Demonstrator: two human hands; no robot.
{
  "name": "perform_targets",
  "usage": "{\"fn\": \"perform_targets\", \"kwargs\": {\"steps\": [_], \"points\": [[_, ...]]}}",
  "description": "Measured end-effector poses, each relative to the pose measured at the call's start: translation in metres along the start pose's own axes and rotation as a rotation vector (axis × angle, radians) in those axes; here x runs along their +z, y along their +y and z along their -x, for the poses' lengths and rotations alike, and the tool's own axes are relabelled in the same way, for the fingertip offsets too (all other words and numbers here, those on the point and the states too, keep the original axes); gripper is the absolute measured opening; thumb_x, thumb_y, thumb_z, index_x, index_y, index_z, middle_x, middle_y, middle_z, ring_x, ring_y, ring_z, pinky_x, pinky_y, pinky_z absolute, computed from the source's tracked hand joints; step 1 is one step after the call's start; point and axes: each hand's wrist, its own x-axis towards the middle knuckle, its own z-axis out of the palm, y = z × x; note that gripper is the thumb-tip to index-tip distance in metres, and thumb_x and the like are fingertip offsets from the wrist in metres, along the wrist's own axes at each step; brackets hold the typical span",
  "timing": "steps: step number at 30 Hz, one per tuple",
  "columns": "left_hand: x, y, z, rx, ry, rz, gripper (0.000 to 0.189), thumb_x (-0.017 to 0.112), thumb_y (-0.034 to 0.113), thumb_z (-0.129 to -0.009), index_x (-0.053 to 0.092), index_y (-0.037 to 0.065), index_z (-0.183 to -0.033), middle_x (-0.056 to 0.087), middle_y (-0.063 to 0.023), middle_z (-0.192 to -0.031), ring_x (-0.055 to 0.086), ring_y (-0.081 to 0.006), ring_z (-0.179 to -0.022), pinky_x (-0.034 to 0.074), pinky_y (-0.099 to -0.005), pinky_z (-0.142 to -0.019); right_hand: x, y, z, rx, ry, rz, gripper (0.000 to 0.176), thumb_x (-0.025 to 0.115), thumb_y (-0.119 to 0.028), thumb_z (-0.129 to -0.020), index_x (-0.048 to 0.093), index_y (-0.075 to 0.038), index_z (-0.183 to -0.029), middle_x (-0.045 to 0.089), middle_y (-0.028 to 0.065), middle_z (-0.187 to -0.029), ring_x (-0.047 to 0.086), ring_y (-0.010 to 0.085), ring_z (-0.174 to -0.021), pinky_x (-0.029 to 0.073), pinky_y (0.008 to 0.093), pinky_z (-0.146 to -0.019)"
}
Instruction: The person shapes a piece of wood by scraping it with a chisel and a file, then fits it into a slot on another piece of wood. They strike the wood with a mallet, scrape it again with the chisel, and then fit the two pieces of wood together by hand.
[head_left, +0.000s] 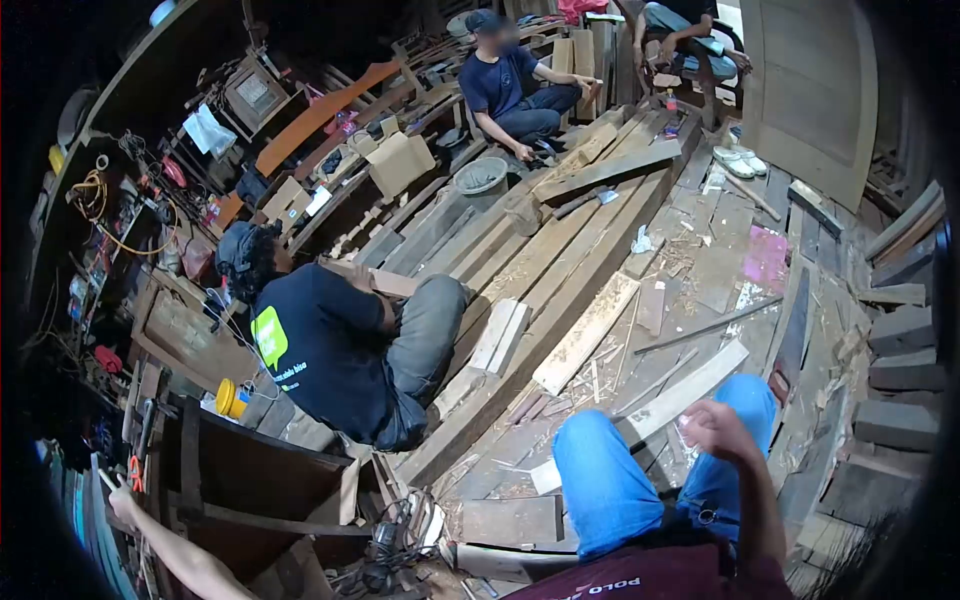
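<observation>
My left hand (122, 506) reaches out at the lower left, beside upright teal and dark boards (75, 500). Its fingers look apart, one stretched upward, with an orange-handled tool (135, 470) close by. Over my jeans (610, 490), my right hand (718, 430) is raised near the right knee. The fingers of that hand are curled together; a small pale spot shows at their tips, too small to name. A long pale wooden board (690, 390) lies on the floor, passing behind my knees.
A person in a black shirt (330, 340) sits close on the left by long timber beams (560, 310). Two more people are at the back. Wood shavings, a handsaw (790, 340), a bucket (481, 180) and a door panel (812, 90) surround the floor. Stacked blocks (900, 375) line the right.
</observation>
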Motion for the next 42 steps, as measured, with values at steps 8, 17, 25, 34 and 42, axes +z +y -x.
{"fn": "perform_targets", "kwargs": {"steps": [8, 17, 25, 34, 42], "points": [[-0.014, -0.049, -0.030, 0.293, -0.028, -0.234, 0.055, 0.034, 0.037, -0.101, 0.026, 0.005, -0.144, 0.026, -0.0073, -0.148, 0.024, -0.0151, -0.135, 0.017, -0.0317, -0.112, 0.002, 0.003, -0.003, 0.041, 0.040, 0.070, 0.025, 0.064, -0.020, -0.088, 0.060, 0.003, -0.095, 0.063, 0.0066, -0.067, 0.060, 0.0128, -0.059, 0.047, 0.0273, -0.054], [-0.005, -0.053, -0.023, 0.294, -0.058, -0.203, 0.048, 0.036, 0.034, -0.101, 0.030, 0.004, -0.139, 0.032, -0.0079, -0.138, 0.031, -0.0158, -0.124, 0.025, -0.0312, -0.103, -0.005, -0.007, -0.009, 0.076, 0.029, -0.015, 0.023, 0.065, -0.019, -0.087, 0.061, 0.002, -0.094, 0.061, 0.0043, -0.067, 0.057, 0.0103, -0.059, 0.046, 0.0255, -0.054], [0.013, -0.057, -0.018, 0.366, -0.142, -0.193, 0.043, 0.038, 0.031, -0.101, 0.034, 0.003, -0.134, 0.038, -0.0086, -0.128, 0.038, -0.0165, -0.114, 0.032, -0.0307, -0.096, -0.037, 0.013, -0.005, -0.046, 0.187, -0.175, 0.018, 0.066, -0.019, -0.087, 0.063, -0.002, -0.093, 0.057, -0.0008, -0.066, 0.052, 0.0058, -0.055, 0.038, 0.0209, -0.047], [0.113, -0.059, 0.012, 0.524, -0.331, -0.088, 0.037, 0.040, 0.027, -0.101, 0.038, 0.003, -0.129, 0.045, -0.0092, -0.118, 0.045, -0.0172, -0.102, 0.040, -0.0302, -0.087, -0.128, 0.203, 0.058, 0.383, 0.815, 0.111, 0.041, 0.067, -0.039, -0.083, 0.066, 0.002, -0.090, 0.068, 0.0153, -0.077, 0.066, 0.0243, -0.068, 0.053, 0.0349, -0.065], [0.243, -0.047, 0.106, 0.452, -0.884, 0.304, 0.032, 0.042, 0.025, -0.101, 0.042, 0.002, -0.124, 0.051, -0.0099, -0.108, 0.052, -0.0178, -0.092, 0.047, -0.0298, -0.080, -0.060, 0.361, 0.103, 0.930, 0.333, 0.516, 0.053, 0.063, -0.049, -0.078, 0.068, 0.000, -0.097, 0.066, 0.0217, -0.102, 0.064, 0.0362, -0.096, 0.050, 0.0441, -0.084]]}}
